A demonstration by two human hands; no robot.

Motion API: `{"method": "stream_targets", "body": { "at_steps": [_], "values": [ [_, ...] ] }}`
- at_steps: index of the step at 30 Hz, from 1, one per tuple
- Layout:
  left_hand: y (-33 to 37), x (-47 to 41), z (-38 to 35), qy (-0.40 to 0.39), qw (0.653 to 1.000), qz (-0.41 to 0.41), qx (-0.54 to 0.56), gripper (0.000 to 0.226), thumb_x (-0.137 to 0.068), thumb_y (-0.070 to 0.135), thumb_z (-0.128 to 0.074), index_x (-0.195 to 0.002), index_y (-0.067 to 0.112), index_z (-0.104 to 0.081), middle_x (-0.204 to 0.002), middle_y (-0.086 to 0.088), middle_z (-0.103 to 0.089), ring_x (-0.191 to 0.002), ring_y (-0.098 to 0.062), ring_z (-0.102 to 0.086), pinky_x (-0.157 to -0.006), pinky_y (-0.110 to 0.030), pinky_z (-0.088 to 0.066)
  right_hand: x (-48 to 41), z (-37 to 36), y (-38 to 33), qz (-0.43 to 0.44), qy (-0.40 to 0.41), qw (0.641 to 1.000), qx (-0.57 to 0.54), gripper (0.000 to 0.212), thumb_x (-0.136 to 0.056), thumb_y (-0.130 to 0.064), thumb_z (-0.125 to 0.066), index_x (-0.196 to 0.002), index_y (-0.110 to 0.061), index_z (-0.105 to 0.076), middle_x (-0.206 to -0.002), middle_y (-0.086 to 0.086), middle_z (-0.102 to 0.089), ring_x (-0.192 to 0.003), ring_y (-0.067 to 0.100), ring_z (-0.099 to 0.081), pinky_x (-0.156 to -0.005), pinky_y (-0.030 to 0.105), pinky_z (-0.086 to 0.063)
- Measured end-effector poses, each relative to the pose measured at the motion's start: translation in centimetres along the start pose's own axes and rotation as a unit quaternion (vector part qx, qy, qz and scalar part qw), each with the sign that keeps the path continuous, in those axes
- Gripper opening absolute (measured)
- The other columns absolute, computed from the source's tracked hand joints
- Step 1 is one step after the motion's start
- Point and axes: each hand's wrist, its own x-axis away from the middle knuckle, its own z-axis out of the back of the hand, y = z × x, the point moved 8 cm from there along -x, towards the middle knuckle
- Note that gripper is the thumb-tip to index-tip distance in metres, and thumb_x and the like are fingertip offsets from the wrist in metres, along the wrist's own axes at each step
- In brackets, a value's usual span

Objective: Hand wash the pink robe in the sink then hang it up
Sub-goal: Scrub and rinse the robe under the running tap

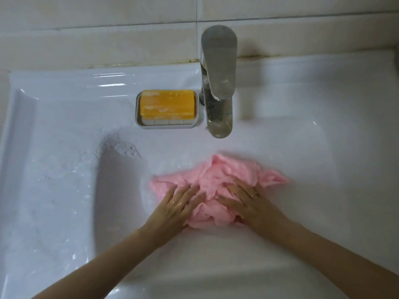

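**Pink robe bunched up in the sink, both hands flat on it**

So the pink robe (218, 180) is sitting in the white sink (56, 130), right of the middle and just in front of the tap (218, 83). It's all wadded into one crumpled lump. The lump runs mostly left to right, wider than it is deep. One floppy corner sticks out to the right, and a little peak points back toward the tap. The fabric looks soaked and shiny, soft pink all over, with loads of folds and wrinkles.

The left hand (179, 203) is pressing down on the left part and the right hand (248, 199) on the right part. Fingers are spread and pretty much straight, not gripping anything. The two hands are close, with a ridge of cloth pushed up between them. Both look wet.

A yellow bar of soap (166, 102) sits in a soap dish (138, 123) just left of the tap, with some suds (121, 145) on the sink below it.
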Motion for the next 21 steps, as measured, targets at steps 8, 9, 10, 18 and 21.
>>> {"method": "stream_targets", "body": {
  "at_steps": [8,9,10,18,21],
  "values": [
    [-6.7,-3.0,6.1,0.026,0.929,0.182,0.321,0.062,-0.076,0.069,-0.04,-0.118,0.029,-0.063,-0.137,0.005,-0.051,-0.125,-0.018,-0.045,-0.102,-0.033,-0.036,0.1,7.0,5.7,-0.322,0.21,0.898,-0.216,0.043,-0.081,-0.044,-0.053,-0.119,-0.026,-0.064,-0.124,0.004,-0.058,-0.113,0.02,-0.053,-0.091,0.038,-0.048],
    [-8.9,-2.5,6.6,0.101,0.907,0.276,0.302,0.052,-0.083,0.06,-0.041,-0.114,0.023,-0.063,-0.127,-0.001,-0.057,-0.116,-0.024,-0.051,-0.094,-0.034,-0.04,1.5,7.5,7.2,-0.43,0.241,0.851,-0.178,0.044,-0.082,-0.045,-0.054,-0.12,-0.025,-0.063,-0.123,0.008,-0.057,-0.111,0.025,-0.051,-0.091,0.039,-0.043],
    [-10.1,-2.0,5.7,0.098,0.888,0.364,0.264,0.046,-0.091,0.051,-0.041,-0.117,0.018,-0.058,-0.123,-0.007,-0.058,-0.111,-0.03,-0.052,-0.089,-0.037,-0.042,2.3,6.7,8.2,-0.525,0.22,0.803,-0.177,0.047,-0.084,-0.049,-0.056,-0.125,-0.027,-0.059,-0.127,0.011,-0.053,-0.114,0.029,-0.048,-0.093,0.04,-0.039],
    [-5.6,-5.2,1.1,-0.04,0.604,0.446,0.66,0.039,-0.095,0.044,-0.045,-0.079,0.012,-0.062,-0.054,-0.001,-0.06,-0.045,-0.013,-0.053,-0.048,-0.016,-0.042,-5.8,0.6,4.0,-0.514,0.067,0.554,-0.652,0.039,-0.079,-0.051,-0.068,-0.101,-0.019,-0.07,-0.094,0.002,-0.073,-0.086,0.02,-0.068,-0.078,0.034,-0.054],
    [-4.4,-4.3,4.2,-0.019,0.621,0.387,0.681,0.03,-0.09,0.037,-0.057,-0.077,0.011,-0.061,-0.05,0.005,-0.054,-0.041,-0.009,-0.046,-0.041,-0.014,-0.031,-4.6,2.1,3.2,-0.457,0.039,0.533,-0.711,0.053,-0.079,-0.066,-0.058,-0.082,-0.015,-0.074,-0.066,0.003,-0.069,-0.06,0.017,-0.06,-0.061,0.03,-0.049]
  ]
}}
